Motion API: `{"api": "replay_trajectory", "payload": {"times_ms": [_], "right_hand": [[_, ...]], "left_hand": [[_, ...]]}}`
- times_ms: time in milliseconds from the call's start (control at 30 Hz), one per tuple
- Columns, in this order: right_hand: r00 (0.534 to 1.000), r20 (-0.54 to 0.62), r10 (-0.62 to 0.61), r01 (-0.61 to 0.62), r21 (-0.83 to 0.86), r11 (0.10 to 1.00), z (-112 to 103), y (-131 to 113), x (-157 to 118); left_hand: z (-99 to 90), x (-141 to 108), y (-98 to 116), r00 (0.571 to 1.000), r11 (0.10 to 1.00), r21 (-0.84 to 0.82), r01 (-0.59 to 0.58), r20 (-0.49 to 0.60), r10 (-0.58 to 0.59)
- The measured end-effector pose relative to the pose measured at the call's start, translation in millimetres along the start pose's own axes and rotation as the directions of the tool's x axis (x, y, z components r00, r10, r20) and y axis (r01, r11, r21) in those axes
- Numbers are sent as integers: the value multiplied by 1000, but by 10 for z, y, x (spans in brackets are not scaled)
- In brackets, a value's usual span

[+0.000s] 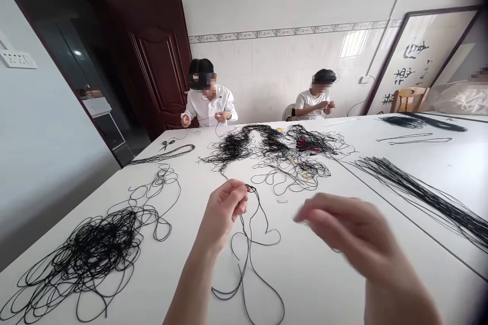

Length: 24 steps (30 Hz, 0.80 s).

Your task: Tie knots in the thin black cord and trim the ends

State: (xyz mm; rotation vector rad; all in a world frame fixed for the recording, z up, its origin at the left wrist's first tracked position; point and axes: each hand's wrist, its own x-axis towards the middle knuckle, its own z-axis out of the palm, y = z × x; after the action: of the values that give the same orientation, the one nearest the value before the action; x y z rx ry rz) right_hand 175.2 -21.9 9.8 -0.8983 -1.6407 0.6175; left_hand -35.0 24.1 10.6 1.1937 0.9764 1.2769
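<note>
My left hand (pixel 229 203) is closed in a pinch on a thin black cord (pixel 248 244). A small loop of this cord sticks out past the fingertips. Below the hand, its strands hang down and spread in loose loops over the white table. To the right, my right hand (pixel 346 228) is raised above the table, apart from the cord. Its fingers are smeared by motion, so whether they hold anything does not show.
Tangled black cord (pixel 95 244) lies at the left, and another heap (pixel 236 144) at the table's middle. Straight cords (pixel 423 193) are bundled at the right. Scissors (pixel 168 143) lie at the far left. Two people (pixel 209 101) sit across the white table (pixel 320 284).
</note>
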Motion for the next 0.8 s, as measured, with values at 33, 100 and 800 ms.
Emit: {"api": "replay_trajectory", "payload": {"times_ms": [33,100,800], "right_hand": [[1000,3,15,-15,-88,996,90,11,81],[1000,-14,10,-13,-213,977,243,36,197],[953,168,-251,302,-501,811,272,256,285]], "left_hand": [[29,-21,11,1000,1000,-8,5,-3,-5],[83,-60,30,1000,1000,-4,9,-19,-9],[154,-102,84,997,942,334,44,44,-63]]}}
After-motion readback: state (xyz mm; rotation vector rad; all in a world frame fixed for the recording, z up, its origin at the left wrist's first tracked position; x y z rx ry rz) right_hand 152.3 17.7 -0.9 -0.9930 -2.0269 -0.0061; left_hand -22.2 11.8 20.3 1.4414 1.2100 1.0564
